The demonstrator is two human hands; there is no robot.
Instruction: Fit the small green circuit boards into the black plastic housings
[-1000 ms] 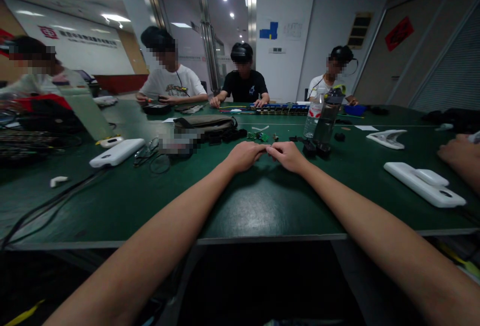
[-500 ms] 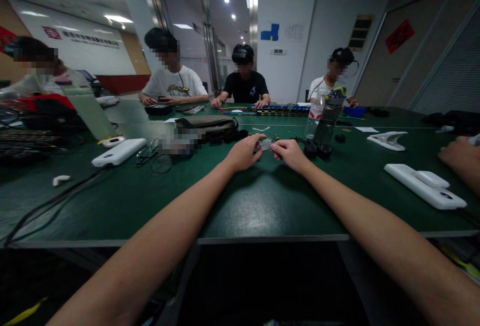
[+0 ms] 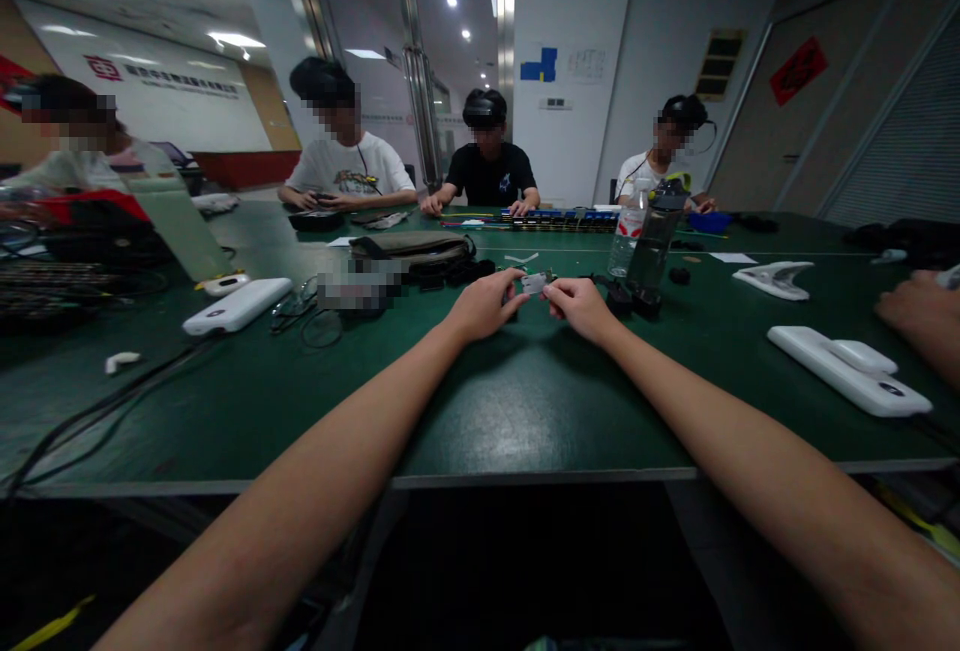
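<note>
Between my two hands, a little above the table, is a small flat light-grey piece [image 3: 535, 283] whose exact kind I cannot make out. My left hand [image 3: 486, 305] has its thumb and fingers closed at the piece's left edge. At the right edge, my right hand [image 3: 580, 304] pinches it between thumb and bent forefinger. Something small and dark shows by the right fingertips, too small to name. Just beyond the fingers a thin pale strip [image 3: 523, 259] lies on the green table [image 3: 510, 411].
To the right stand a clear water bottle [image 3: 625, 241] and a dark bottle [image 3: 652, 251]. White devices lie left [image 3: 238, 306] and right [image 3: 847, 371]. A grey-brown bag [image 3: 420, 249] is behind my left hand. Several co-workers sit around the table; one person's hand [image 3: 922, 316] is far right.
The grey piece has turned slightly in my fingers, showing more of its flat face. My left thumb and fingers have shifted a little leftward; my right hand has barely moved.
</note>
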